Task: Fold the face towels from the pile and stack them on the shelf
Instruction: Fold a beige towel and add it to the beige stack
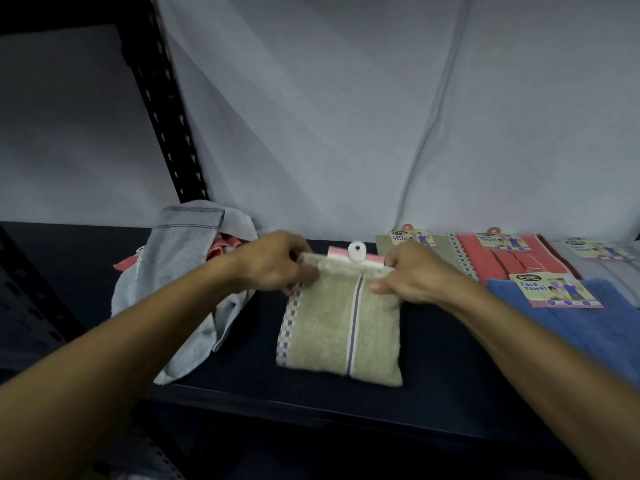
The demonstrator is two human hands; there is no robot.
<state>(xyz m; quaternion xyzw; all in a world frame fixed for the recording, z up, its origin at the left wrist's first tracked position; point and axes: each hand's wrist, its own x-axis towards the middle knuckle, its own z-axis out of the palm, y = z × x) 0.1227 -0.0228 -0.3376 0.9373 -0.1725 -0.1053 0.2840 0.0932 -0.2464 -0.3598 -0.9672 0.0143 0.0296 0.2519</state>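
Note:
A beige face towel (pixel 332 327) with a checked border and a blue stripe lies folded on the dark shelf (pixel 242 375). A pink and white card tag (pixel 356 256) sticks out at its far edge. My left hand (pixel 273 263) pinches the towel's far left corner. My right hand (pixel 412 275) pinches its far right corner. To the left lies the pile of unfolded towels (pixel 180 282), grey on top with a pink one underneath.
On the right of the shelf lie folded tagged towels: a beige one (pixel 440 247), a red one (pixel 512 263), a blue one (pixel 571 327) and a grey one (pixel 609 268). A black perforated shelf post (pixel 162 98) rises at the left. A grey sheet hangs behind.

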